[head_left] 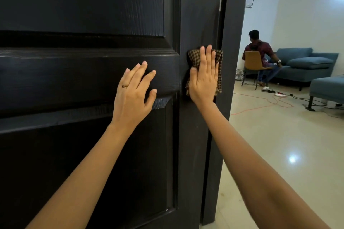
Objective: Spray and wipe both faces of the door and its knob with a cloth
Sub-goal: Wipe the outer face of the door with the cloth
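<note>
We see a dark, near-black panelled wooden door [74, 80] filling the left and middle of the view, and both bare hands lie on its near face. The left hand [134, 89] is released: its fingers are straight and spread, resting flat on the door's middle cross rail, and it grasps nothing. A thin gold ring [124, 86] sits on one of its fingers.

The right hand [203, 78] is also released, with fingers straight and close together, pointing up. Its palm presses a brown-and-cream checked cloth [220, 69] flat against the upright strip along the door's right edge, level with the middle rail. The cloth shows above the fingertips, along the right side of the hand and below the thumb. We cannot tell whether the door's knob lies under the cloth.

Just beside the door's right edge stands the dark door frame [236, 24]. Through the opening we see a glossy pale tiled floor [270, 145], an orange cable [260, 106] trailing across it, a blue sofa [305, 61], and a person [258, 46] seated on a tan chair [253, 61] with their back to us.
</note>
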